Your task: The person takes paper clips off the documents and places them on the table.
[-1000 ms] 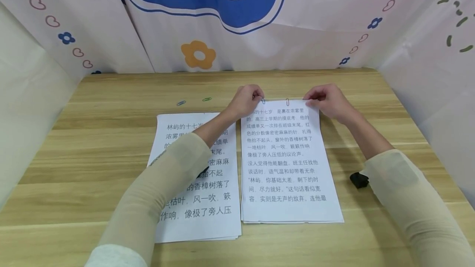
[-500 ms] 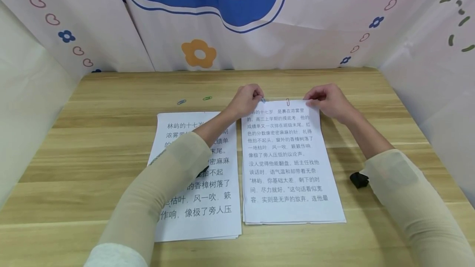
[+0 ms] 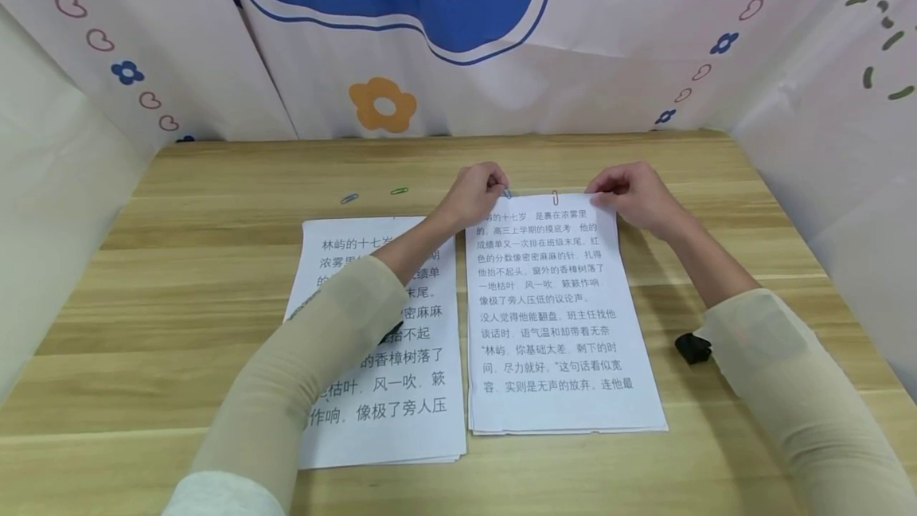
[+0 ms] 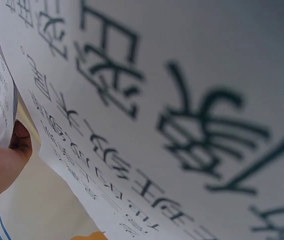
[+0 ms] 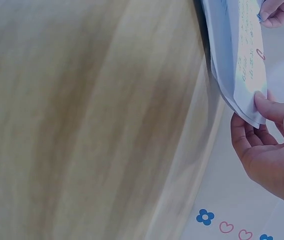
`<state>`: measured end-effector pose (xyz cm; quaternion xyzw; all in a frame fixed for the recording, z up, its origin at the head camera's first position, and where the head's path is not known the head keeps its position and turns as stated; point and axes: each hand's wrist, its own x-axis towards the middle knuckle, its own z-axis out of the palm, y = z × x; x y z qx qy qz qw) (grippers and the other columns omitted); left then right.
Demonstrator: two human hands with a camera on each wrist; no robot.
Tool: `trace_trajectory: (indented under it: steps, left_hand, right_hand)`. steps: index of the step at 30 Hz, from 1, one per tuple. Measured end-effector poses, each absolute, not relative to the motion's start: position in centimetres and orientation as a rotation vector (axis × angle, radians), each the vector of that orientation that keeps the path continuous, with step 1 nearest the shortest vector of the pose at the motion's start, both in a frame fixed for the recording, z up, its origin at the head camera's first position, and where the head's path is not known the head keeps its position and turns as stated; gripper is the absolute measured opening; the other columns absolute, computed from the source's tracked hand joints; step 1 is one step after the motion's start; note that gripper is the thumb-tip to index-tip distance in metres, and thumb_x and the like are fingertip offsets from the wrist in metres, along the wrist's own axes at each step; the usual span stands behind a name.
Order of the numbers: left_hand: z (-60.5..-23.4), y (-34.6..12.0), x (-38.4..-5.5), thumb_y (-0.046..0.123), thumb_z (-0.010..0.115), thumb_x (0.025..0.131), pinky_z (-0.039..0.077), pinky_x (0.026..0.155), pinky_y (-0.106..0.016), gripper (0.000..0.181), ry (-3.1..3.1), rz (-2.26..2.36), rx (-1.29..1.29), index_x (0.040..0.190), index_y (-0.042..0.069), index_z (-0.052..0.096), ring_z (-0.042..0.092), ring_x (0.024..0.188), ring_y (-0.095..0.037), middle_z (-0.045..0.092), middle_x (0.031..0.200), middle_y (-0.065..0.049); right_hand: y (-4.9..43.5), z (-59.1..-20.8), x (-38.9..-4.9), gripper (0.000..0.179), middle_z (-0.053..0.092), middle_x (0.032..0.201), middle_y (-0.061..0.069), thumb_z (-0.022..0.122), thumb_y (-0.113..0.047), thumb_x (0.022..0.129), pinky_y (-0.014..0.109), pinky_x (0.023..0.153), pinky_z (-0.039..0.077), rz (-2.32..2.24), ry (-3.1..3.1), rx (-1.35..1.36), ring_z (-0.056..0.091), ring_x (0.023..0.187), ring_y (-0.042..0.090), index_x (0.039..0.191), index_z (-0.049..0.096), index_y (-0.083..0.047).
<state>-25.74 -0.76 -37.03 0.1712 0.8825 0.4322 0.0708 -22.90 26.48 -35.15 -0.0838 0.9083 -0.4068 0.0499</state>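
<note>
A stack of printed sheets (image 3: 548,309) lies on the right, its top edge lifted a little. My left hand (image 3: 476,193) pinches its top left corner, right beside a blue paper clip (image 3: 508,193). At the opposite top corner, the thumb and fingers of my right hand (image 3: 634,196) grip the sheets. The right wrist view shows this right hand (image 5: 274,142) with its thumb on the printed face and its fingers behind. A red paper clip (image 3: 555,197) sits on the top edge between the hands. In the left wrist view, large printed paper covers most of the frame.
Another stack of printed sheets (image 3: 387,436) lies to the left, partly under my left forearm. Behind it on the wooden table (image 3: 179,301) are a blue paper clip (image 3: 349,198) and a green paper clip (image 3: 399,190). A white printed cloth (image 3: 501,94) hangs beyond the table.
The lower edge of the held stack has shifted very slightly to the right. Both hands keep their grip on its top corners in the same places.
</note>
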Motion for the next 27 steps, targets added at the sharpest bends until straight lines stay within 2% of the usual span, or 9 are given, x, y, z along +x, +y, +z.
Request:
trace_trajectory:
  steps: [13, 27]
  left_hand:
    - [-37.11, -0.8, -25.84, 0.002, 0.053, 0.106, 0.05, 0.078, -0.024, 0.015, 2.663, 1.301, 0.497, 0.113, -0.003, 0.065, 0.058, 0.089, -0.019, 0.065, 0.103, -0.014]
    - [-37.14, -0.72, -26.08, 0.003, 0.054, 0.107, 0.051, 0.082, -0.025, 0.014, 2.654, 1.299, 0.485, 0.114, -0.003, 0.065, 0.059, 0.094, -0.02, 0.065, 0.105, -0.013]
  right_hand:
    - [26.47, -35.27, -23.0, 0.014, 0.067, 0.11, 0.023, 0.066, 0.004, 0.097, 0.018, 0.069, 0.047, -1.231, 2.775, -0.26, 0.057, 0.09, 0.028, 0.109, 0.073, 0.006]
    - [26.45, -35.26, -23.03, 0.014, 0.067, 0.109, 0.023, 0.066, 0.004, 0.097, 0.019, 0.069, 0.046, -1.222, 2.782, -0.262, 0.056, 0.09, 0.028, 0.109, 0.073, 0.006]
